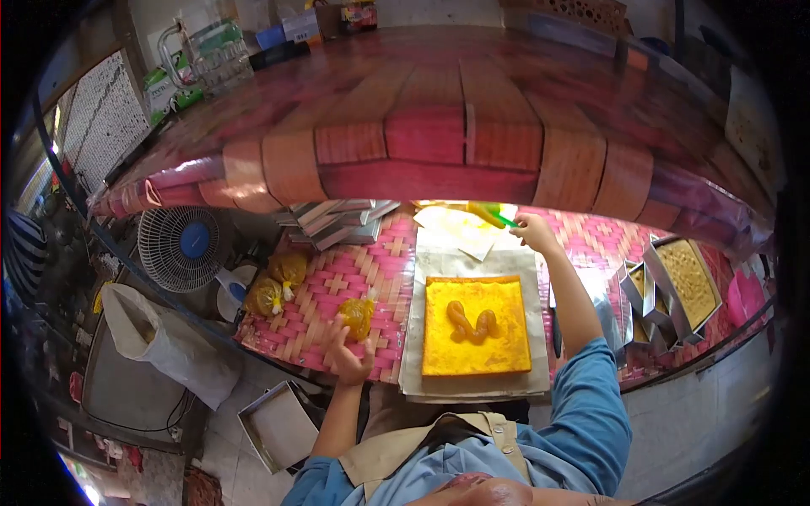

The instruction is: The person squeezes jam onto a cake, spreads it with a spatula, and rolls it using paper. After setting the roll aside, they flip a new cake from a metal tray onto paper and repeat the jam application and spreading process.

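Note:
A square yellow sponge sheet (477, 354) lies on grey paper (439, 263) on a pink woven mat, with two orange blobs of filling (471, 322) on its middle. My left hand (348, 356) grips a small tied plastic bag of orange filling (357, 315) at the mat's near left. My right hand (535, 231) reaches beyond the sheet and holds a green-handled tool (494, 214) over loose sheets of pale paper (460, 229).
Two more tied orange bags (277, 285) sit on the mat's left edge. Stacked metal trays (333, 221) lie at the back, and trays of cake (685, 282) on the right. A fan (179, 246), a white sack (169, 341) and a metal tray (278, 426) stand on the floor at left.

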{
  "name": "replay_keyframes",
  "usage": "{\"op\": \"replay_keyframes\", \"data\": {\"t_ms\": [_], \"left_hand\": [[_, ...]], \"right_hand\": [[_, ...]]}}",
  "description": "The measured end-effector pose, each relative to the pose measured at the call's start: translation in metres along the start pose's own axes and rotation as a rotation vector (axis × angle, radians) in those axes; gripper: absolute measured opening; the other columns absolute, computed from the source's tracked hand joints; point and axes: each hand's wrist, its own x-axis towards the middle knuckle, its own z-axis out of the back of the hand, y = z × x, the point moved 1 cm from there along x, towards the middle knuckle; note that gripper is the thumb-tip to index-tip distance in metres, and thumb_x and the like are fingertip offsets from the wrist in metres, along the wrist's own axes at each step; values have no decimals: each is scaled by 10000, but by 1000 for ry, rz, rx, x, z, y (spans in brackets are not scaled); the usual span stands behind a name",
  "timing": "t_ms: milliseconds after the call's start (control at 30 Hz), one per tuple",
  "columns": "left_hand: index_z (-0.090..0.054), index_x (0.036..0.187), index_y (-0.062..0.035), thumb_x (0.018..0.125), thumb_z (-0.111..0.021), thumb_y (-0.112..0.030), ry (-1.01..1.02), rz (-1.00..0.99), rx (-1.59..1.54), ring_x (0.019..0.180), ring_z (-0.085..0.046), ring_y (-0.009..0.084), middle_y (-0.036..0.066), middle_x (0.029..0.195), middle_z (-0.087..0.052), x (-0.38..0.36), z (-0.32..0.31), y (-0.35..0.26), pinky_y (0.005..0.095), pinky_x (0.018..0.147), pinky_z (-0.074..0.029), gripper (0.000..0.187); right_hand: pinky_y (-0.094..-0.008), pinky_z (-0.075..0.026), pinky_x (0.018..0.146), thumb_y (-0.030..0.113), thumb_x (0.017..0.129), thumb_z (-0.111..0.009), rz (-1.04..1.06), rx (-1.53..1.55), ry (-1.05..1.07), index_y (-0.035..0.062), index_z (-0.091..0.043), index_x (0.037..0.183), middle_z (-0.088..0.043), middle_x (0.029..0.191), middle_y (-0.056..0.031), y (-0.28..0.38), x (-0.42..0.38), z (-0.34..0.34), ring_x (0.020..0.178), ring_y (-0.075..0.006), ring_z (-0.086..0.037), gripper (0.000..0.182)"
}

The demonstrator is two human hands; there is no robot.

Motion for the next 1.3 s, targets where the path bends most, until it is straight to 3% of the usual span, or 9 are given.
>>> {"op": "replay_keyframes", "data": {"t_ms": [100, 233, 333, 433, 600, 667, 1000, 1133, 1300], "left_hand": [[-267, 1340, -23, 759, -679, -179, 431, -25, -340, 1218, -437, 370, 236, 1364, -377, 7, -7, -32, 444, 1028, -350, 729], [-98, 1412, -50, 666, -805, -213, 747, 188, -642, 1269, -403, 366, 238, 1479, -171, 3, -18, -78, 422, 1027, -368, 1041], [20, 1422, -57, 600, -852, -252, 807, 184, -600, 1296, -368, 362, 229, 1504, -51, -14, -31, -73, 398, 1036, -371, 1215], [25, 1426, -66, 595, -856, -247, 817, 247, -514, 1267, -414, 349, 244, 1480, -147, -21, -31, -76, 393, 1030, -382, 1224], [-2, 1427, -71, 615, -846, -283, 842, 336, -429, 1229, -465, 333, 245, 1416, -307, -19, -28, -80, 407, 1002, -402, 1190], [-2, 1426, -73, 618, -844, -279, 864, 347, -430, 1237, -461, 322, 239, 1433, -276, -19, -28, -77, 403, 1002, -404, 1185], [32, 1426, -83, 611, -852, -276, 869, 389, -563, 1278, -425, 276, 164, 1506, -132, -18, -27, -74, 376, 1011, -401, 1218], [6, 1407, -111, 624, -852, -240, 885, 414, -655, 1310, -371, 313, 185, 1505, -102, -17, -28, -71, 398, 1057, -350, 1169], [13, 1405, -121, 633, -847, -253, 858, 435, -650, 1299, -385, 324, 199, 1500, -123, -18, -28, -73, 400, 1042, -369, 1164]], "right_hand": [[-246, -489, 547, 105, 848, -594, -69, 592, 207, -1, -587, 1129, -628, 827, -38, 41, -82, 7, 648, -118, -632, 301], [-249, -470, 541, 121, 866, -598, -47, 433, 219, 40, -639, 1119, -621, 856, -18, 40, -168, -19, 565, -99, -560, 268], [-314, -484, 531, 78, 826, -585, 405, -155, -127, 130, -658, 1102, -603, 867, -62, 46, -228, -43, 608, -218, -596, 291], [-404, -497, 560, 102, 806, -556, 268, -493, -71, 182, -633, 1116, -546, 839, -76, 62, -276, -72, 664, -277, -612, 329], [-403, -493, 589, 97, 822, -549, 305, -445, 182, 165, -648, 1093, -554, 864, -76, 76, -303, -73, 659, -287, -608, 296], [-398, -485, 619, 103, 824, -562, 287, -127, 170, 153, -646, 1092, -566, 880, -85, 70, -289, -55, 693, -303, -610, 286], [-395, -482, 698, 119, 845, -549, 271, -261, 390, 188, -639, 1111, -552, 894, -117, 79, -278, -60, 791, -306, -600, 290], [-393, -468, 674, 150, 863, -543, 232, -236, 121, 190, -632, 1123, -541, 897, -110, 74, -230, -49, 795, -297, -590, 278], [-398, -470, 726, 156, 854, -547, 265, -339, 414, 188, -639, 1103, -551, 950, -103, 82, -236, -70, 835, -301, -596, 268]]}}
